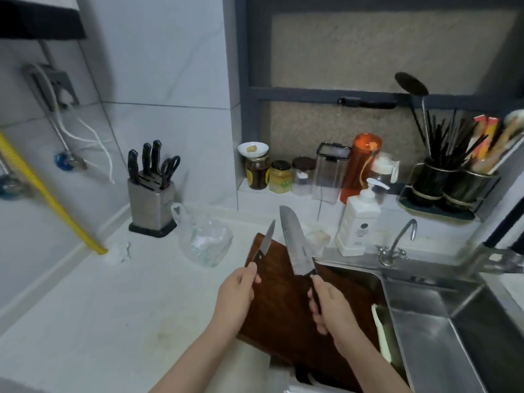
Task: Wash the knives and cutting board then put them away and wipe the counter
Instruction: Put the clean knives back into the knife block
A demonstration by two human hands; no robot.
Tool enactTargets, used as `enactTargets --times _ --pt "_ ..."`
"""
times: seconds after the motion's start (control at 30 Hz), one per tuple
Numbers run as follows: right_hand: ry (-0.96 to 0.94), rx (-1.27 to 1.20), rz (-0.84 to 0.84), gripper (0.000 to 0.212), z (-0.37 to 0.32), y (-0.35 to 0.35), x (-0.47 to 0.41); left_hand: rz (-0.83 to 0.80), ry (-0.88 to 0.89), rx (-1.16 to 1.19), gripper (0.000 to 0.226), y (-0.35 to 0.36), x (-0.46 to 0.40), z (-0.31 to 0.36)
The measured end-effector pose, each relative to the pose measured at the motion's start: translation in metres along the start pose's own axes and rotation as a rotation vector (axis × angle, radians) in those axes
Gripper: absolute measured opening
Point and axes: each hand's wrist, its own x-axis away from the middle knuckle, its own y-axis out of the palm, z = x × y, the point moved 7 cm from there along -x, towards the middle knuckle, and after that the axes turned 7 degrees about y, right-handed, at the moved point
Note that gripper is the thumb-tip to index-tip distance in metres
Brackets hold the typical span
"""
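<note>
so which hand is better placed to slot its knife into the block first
Left, probably. The left hand grips the small knife nearer the knife block; the right hand is over the sink side.

small knife (266,240) handle hidden in left hand (236,293), cutting board (286,307) partly covered

A small narrow-bladed knife (265,240) stood tip-up, its dark handle wrapped in the left hand's fingers (253,272). A broad, mottled-steel knife (293,241) rose likewise above the right hand's fingers (317,316). Beneath both sets of fingers, a dark brown wooden cutting board (286,302) lay slanted over the sink's left edge.
</note>
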Motion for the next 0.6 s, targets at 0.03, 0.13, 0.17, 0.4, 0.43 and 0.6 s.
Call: enactTargets --times 0.03,0.13,0.17,0.4,0.43,0.6 --pt "-0.055 -0.014 -0.026 0.038 -0.013 0.005 0.008 0.012 0.036 -0.016 0.037 -0.008 0.001 0.005" --pt "-0.204 -0.041 -0.118 0.036 -0.057 0.024 0.031 0.080 0.102 0.002 0.029 -0.040 0.004 0.025" --pt "-0.250 -0.032 -0.139 0.034 -0.070 0.032 0.039 0.110 0.138 0.015 0.027 -0.052 0.006 0.033" --pt "-0.334 -0.018 0.061 0.030 -0.064 0.074 0.019 0.121 -0.023 -0.012 0.028 -0.108 -0.007 0.002" --pt "-0.155 -0.156 0.082 0.033 -0.042 0.076 0.003 0.056 -0.106 -0.055 0.029 -0.106 -0.004 -0.011" --pt "-0.202 -0.129 0.125 0.033 -0.065 0.059 0.013 -0.185 0.268 -0.053 0.025 -0.083 -0.002 0.053"
